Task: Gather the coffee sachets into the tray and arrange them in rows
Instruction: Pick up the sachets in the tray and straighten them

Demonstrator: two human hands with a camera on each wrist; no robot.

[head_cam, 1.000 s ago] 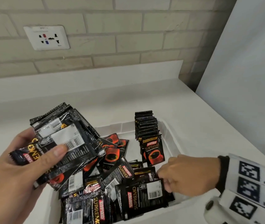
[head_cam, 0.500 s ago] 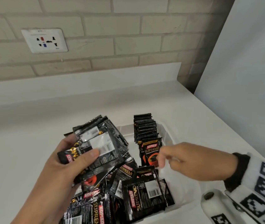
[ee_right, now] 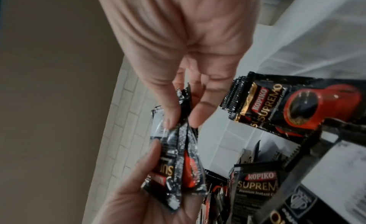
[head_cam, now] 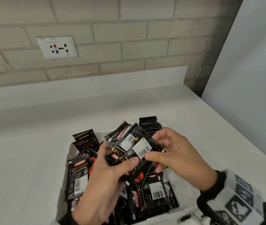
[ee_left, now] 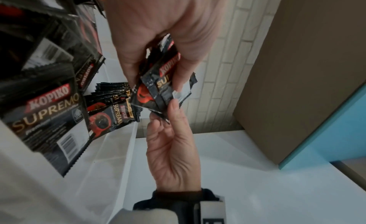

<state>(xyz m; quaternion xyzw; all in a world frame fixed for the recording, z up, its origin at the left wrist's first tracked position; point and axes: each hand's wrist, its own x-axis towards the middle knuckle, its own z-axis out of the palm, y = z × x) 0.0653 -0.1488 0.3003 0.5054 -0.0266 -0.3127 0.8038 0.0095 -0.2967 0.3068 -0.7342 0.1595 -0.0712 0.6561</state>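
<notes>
1. Holding a fanned bunch of coffee sachets (head_cam: 129,153) above the middle of the tray (head_cam: 69,153), left hand (head_cam: 108,179) curls round its lower end with the thumb pressed on top.
2. Right hand (head_cam: 176,153) pinches the bunch's right edge, thumb on the barcode face, fingers behind; in the right wrist view the fingertips (ee_right: 195,118) close on the foil seams.
3. Step in hand, by my read: squaring the bunch so it can join a row.
4. To do it well: loosen the left grip a little, let the right hand tap the edges flush, turn all faces one way, keep the pinch light since foil likely slides.
5. Then likely set it upright against the standing row (head_cam: 148,125) at the tray's far right corner.
6. A few sachets (head_cam: 84,140) lean at the far left corner.
7. Loose sachets (head_cam: 151,197) lie flat and jumbled over the near half of the tray, one (head_cam: 77,176) along the left edge.
8. In the way: that loose pile covers the floor where the next rows go; it probably needs clearing first.
9. Around: white counter (head_cam: 23,159), brick wall (head_cam: 129,46), wall socket (head_cam: 56,47), wrist band with markers (head_cam: 241,203).
</notes>
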